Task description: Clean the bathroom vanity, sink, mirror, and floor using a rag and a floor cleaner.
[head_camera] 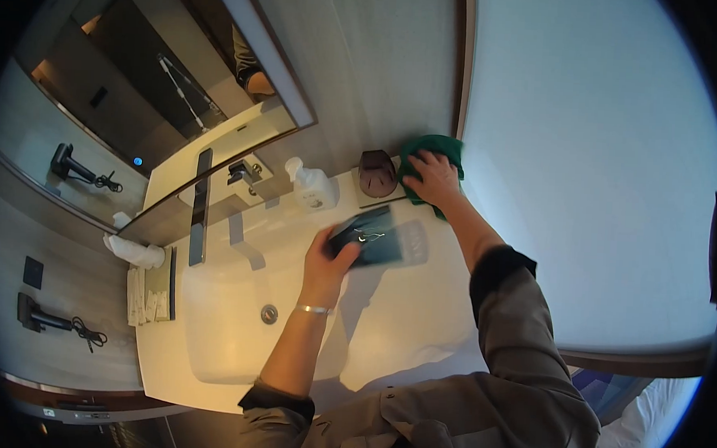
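My left hand [330,260] grips a dark teal box [367,236] over the right side of the washbasin counter; a pale, see-through shape, blurred, extends from the box's right end. At the counter's back right corner, my right hand [435,178] presses flat on a green cloth [431,144], fingers spread over it. Just left of the cloth, a tinted purple holder [378,171] sits on a light tray [390,201]. Farther left, a white pump bottle [315,188] stands against the wall.
The white basin [225,338] with its drain [269,314] and wall spout [199,228] lies left. Beyond it are a rolled white towel [141,253], small packets [147,301] and a hair dryer [40,315]. A mirror [177,93] hangs above; a frosted panel [580,175] borders the right.
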Demonstrator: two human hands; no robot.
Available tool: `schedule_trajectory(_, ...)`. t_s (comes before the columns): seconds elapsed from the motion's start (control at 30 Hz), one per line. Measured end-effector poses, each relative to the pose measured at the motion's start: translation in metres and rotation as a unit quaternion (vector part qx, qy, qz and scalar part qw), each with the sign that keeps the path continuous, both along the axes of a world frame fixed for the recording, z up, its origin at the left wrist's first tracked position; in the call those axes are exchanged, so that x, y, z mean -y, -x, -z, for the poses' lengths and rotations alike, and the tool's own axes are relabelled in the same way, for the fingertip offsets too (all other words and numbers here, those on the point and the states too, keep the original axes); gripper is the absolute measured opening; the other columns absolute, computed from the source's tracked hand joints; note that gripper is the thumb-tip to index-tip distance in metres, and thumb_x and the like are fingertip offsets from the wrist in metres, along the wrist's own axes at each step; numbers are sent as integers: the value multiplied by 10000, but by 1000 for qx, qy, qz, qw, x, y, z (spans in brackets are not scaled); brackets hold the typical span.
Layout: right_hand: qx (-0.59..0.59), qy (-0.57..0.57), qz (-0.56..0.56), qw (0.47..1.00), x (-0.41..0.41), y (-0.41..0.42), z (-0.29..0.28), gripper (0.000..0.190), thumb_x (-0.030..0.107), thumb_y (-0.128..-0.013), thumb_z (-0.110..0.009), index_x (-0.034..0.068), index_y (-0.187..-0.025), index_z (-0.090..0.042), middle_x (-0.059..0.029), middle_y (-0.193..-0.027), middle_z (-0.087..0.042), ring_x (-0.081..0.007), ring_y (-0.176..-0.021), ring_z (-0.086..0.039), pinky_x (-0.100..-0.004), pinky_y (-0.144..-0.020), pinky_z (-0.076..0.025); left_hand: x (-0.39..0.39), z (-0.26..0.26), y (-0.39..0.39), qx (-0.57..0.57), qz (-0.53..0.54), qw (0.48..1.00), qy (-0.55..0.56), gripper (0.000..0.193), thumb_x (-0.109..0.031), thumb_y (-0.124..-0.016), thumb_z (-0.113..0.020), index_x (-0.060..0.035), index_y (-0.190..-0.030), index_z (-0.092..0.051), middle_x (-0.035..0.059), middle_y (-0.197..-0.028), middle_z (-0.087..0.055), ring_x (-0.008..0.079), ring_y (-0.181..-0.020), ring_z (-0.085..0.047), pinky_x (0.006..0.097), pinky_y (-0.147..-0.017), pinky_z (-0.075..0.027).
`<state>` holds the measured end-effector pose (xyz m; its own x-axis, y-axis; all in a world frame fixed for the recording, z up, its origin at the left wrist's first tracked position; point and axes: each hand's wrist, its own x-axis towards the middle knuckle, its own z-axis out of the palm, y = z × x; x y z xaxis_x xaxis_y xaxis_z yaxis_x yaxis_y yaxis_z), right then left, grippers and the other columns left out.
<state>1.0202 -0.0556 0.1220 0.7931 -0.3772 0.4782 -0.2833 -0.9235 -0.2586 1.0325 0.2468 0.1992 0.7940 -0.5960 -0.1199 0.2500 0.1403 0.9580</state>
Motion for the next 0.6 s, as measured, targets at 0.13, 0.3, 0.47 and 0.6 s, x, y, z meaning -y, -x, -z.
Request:
schedule_trajectory(0.13,-106,-24,112,988,-12,17,-4,313,325,-814,-670,143,-1065,-622,-60,-1106,-564,-298,-1037,-550,-442,-807,-506,87,-32,-47,423,20,895,-139,668,-187,-694,-859,-21,-1243,-516,134,-1157,-610,214,-1050,-592,330,-933,-473)
schedule_trajectory(0.3,-114,-71,14,991,-88,128,9,273,284,-735,-690,121,-929,-589,-88,-948,-529,-301,-880,-576,-428,-695,-520,183,-33,-79,581,133,744,-301,733,-320,-642,-858,-29,-1226,-526,178,-1123,-609,372,-1042,-580,401,-907,-485)
schedule_trajectory(0.47,-37,-135,-55,989,-142,200,8,314,246,-654,-756,131,-916,-628,-50,-876,-536,-250,-760,-563,-373,-608,-503,229,-16,-92,593,218,655,-415,643,-367,-671,-832,-7,-1117,-539,198,-1070,-621,363,-1011,-604,419,-864,-500)
schedule_trajectory(0.6,-6,-122,-46,991,-149,205,4,354,235,-626,-772,120,-938,-649,-34,-862,-547,-229,-744,-551,-353,-602,-493,238,-8,-97,585,234,646,-430,626,-374,-673,-832,-8,-1091,-542,201,-1050,-629,358,-1005,-610,420,-861,-501)
